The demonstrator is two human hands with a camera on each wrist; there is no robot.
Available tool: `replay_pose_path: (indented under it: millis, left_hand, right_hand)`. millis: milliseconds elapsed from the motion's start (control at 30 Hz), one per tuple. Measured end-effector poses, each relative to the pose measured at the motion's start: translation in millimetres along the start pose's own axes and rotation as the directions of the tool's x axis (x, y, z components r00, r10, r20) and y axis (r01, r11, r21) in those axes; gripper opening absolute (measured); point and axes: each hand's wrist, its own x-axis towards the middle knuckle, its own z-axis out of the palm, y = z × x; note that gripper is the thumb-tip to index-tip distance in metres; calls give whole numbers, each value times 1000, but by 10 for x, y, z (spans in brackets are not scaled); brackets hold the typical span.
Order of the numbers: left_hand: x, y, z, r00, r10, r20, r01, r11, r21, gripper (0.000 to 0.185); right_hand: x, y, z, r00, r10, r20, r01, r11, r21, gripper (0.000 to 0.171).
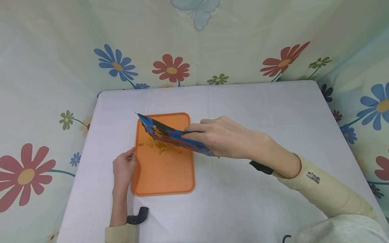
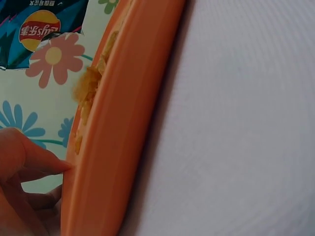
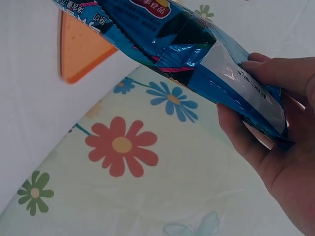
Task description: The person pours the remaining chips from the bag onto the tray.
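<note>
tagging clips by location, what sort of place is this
Probably a staged recording booth, not a real kitchen: flower-print cloth walls enclose a white-covered table bearing just an orange tray and a crisp bag.

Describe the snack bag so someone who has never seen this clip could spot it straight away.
Start at the white table ringed by flowered cloth, then find the orange tray left of centre. Above the tray, the right hand grips the chip bag, tilted with one end down toward a small pile of yellow chips. It is the only glossy blue printed packet; the left hand touches the tray's edge.
</note>
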Motion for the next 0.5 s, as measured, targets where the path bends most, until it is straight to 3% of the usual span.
replay_pose_path:
  millis: [167,500]
  left_hand:
    - [8,-1,3,1000,-4,-3,4,1000,2,37]
    - [-3,12,-3,1000,-26,9,26,1000,11,37]
  right_hand:
    - [2,-8,9,999,19,34,-19,1000,0,49]
    - [9,-25,-36,1000,16,24,-16,1000,2,48]
